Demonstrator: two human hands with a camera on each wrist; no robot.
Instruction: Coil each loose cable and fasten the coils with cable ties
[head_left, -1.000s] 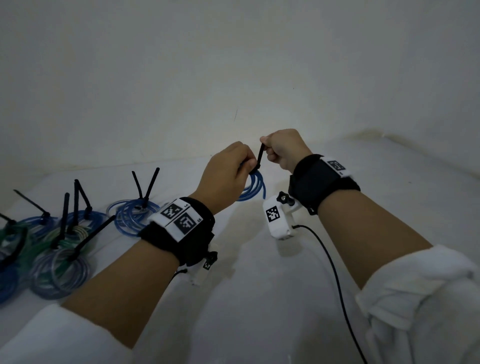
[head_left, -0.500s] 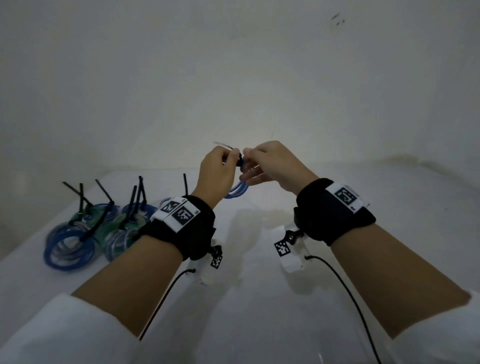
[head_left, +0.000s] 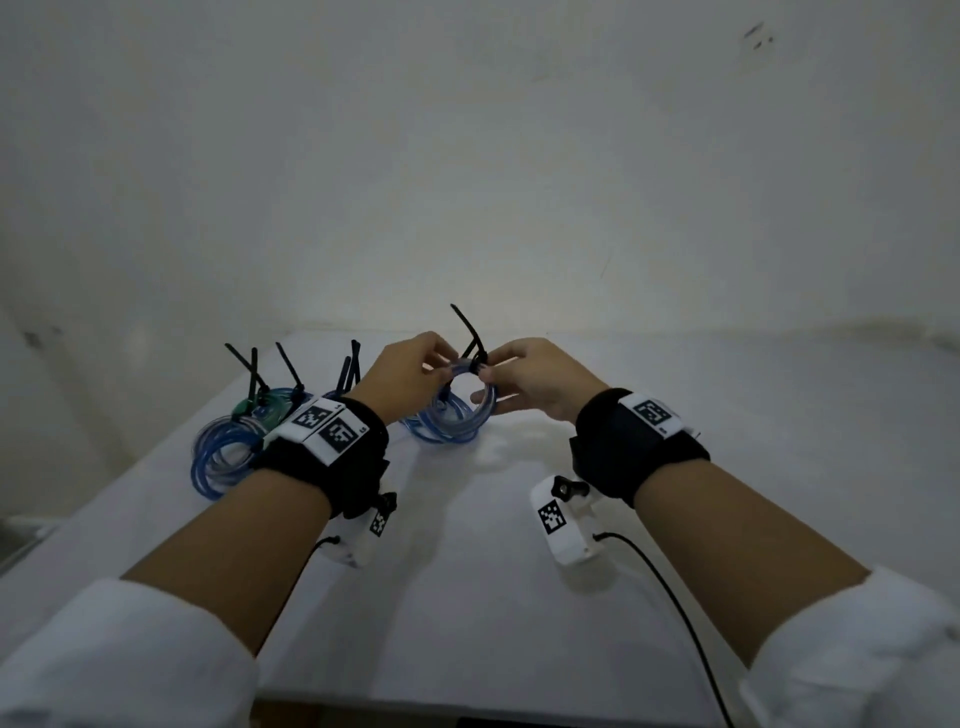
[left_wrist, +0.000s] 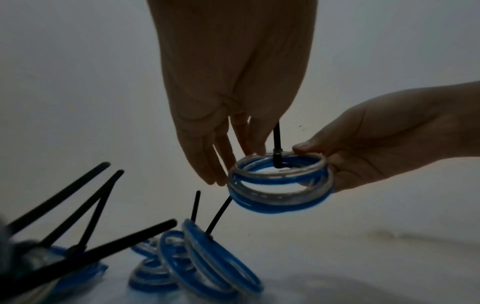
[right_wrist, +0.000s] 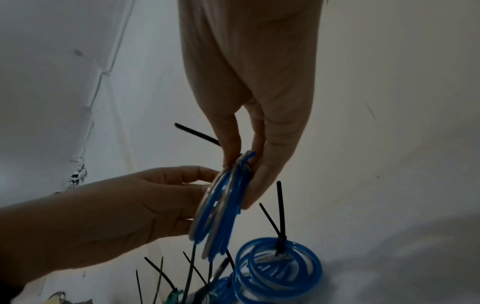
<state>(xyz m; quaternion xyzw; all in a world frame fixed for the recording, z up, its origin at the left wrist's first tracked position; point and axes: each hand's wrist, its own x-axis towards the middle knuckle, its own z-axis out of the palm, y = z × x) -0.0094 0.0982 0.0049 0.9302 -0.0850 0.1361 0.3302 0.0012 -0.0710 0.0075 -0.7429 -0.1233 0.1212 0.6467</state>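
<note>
At the far left, resting on the white table (head_left: 519, 597), sits a heap of tied coils (head_left: 244, 441), blue and green, black tie tails sticking up. The blue-and-clear coil (head_left: 460, 410) serves as landmark: it hangs above the table, just right of that heap. The left hand (head_left: 405, 384) is at the coil's left edge, fingers (left_wrist: 215, 164) nearly straight and touching its rim; whether the thumb pinches it I cannot tell. A black cable tie (head_left: 470, 338) stands up from the coil's top. The right hand (head_left: 540, 382) holds the coil's right side, thumb on top, fingers beneath.
</note>
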